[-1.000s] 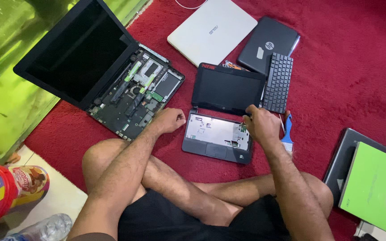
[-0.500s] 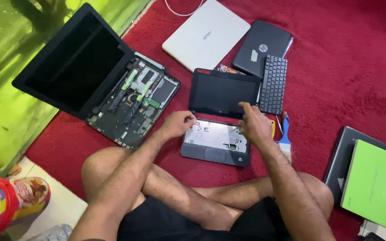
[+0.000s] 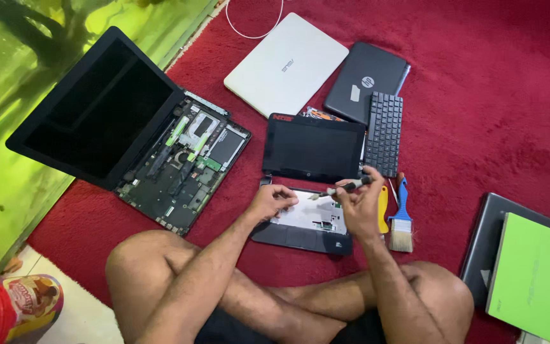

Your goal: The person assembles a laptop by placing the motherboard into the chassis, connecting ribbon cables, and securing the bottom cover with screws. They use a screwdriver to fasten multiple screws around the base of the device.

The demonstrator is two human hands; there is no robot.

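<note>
A small black netbook [image 3: 313,150] lies open on the red rug, its keyboard removed and its silver inner plate [image 3: 310,216] bare. My left hand [image 3: 270,200] rests with curled fingers on the left part of that plate. My right hand [image 3: 359,207] hovers over the plate's right side and grips a dark screwdriver [image 3: 342,188], held almost level with its tip pointing left. The loose black keyboard [image 3: 384,132] lies just right of the netbook's screen.
A big opened laptop [image 3: 128,137] with exposed boards lies at the left. A white laptop [image 3: 286,64] and a dark one [image 3: 365,79] lie behind. A blue-handled brush [image 3: 401,220] and a yellow tool [image 3: 383,210] lie at the right, a green laptop [image 3: 533,274] further right, a jar [image 3: 7,309] at bottom left.
My right hand has lifted off the netbook's base and now holds the screwdriver level above it. My left hand has shifted onto the silver plate. The view has tilted slightly.
</note>
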